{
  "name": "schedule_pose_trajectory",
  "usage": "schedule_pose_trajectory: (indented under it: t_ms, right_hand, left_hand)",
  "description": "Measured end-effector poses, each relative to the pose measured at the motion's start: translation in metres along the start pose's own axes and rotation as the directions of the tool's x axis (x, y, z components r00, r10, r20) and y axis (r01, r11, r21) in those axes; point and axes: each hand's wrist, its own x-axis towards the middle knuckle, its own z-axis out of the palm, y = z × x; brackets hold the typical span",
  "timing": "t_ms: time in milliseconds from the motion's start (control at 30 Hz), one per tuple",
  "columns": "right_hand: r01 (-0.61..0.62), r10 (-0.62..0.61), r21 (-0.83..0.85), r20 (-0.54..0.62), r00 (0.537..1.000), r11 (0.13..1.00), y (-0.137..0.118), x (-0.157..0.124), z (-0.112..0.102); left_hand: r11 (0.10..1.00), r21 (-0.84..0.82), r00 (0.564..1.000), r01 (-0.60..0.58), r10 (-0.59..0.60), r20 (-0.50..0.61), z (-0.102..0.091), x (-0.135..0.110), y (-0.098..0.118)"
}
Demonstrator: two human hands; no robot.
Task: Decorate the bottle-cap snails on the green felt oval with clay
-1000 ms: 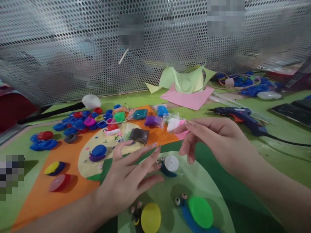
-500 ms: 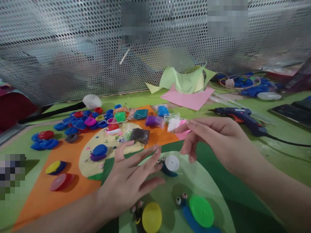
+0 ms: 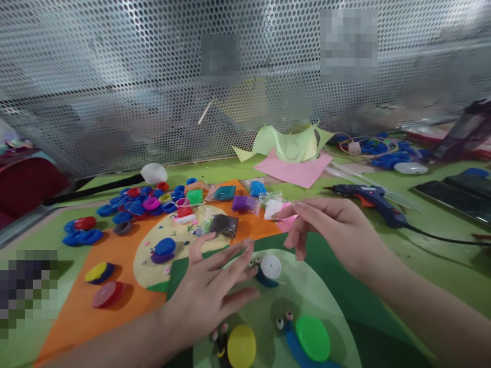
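My left hand (image 3: 209,291) lies flat with fingers spread on the dark green paper (image 3: 337,286), its fingertips close to a small clay snail with a white cap shell (image 3: 268,268). My right hand (image 3: 326,225) hovers above the paper with fingers loosely extended and apart, holding nothing I can see. Two more snails sit near me on a pale green sheet (image 3: 307,286): one with a yellow cap (image 3: 241,346), one with a green cap (image 3: 312,337).
Small bags of coloured clay (image 3: 230,199) and a heap of blue, red and pink bottle caps (image 3: 141,202) lie on orange paper (image 3: 118,255). A blue glue gun (image 3: 368,197) with its cord lies at the right. Pink and green paper (image 3: 293,158) rests by the perforated metal wall (image 3: 115,92).
The view has shifted slightly, so everything sits a little lower and to the right. Both hands keep nearly the same pose.
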Motion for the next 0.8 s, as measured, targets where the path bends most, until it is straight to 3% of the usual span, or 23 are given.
schedule_pose_trajectory:
  t_ms: [267,600,800]
  right_hand:
    - [-0.013,0.013,-0.001,-0.011,1.000,1.000,0.0042,0.0014,-0.0010]
    - [-0.020,0.020,-0.007,0.009,1.000,1.000,0.0037,-0.0005,0.0017]
    - [0.003,-0.003,-0.003,-0.013,1.000,1.000,0.0048,-0.0005,0.0021]
  left_hand:
    - [1.000,-0.024,0.999,0.012,-0.013,-0.033,-0.0016,0.0020,0.0014]
    - [0.994,-0.014,0.992,0.110,-0.111,-0.057,-0.0041,0.0059,0.0030]
    - [0.995,-0.085,0.997,0.059,-0.063,-0.040,-0.0048,0.0033,0.0047]
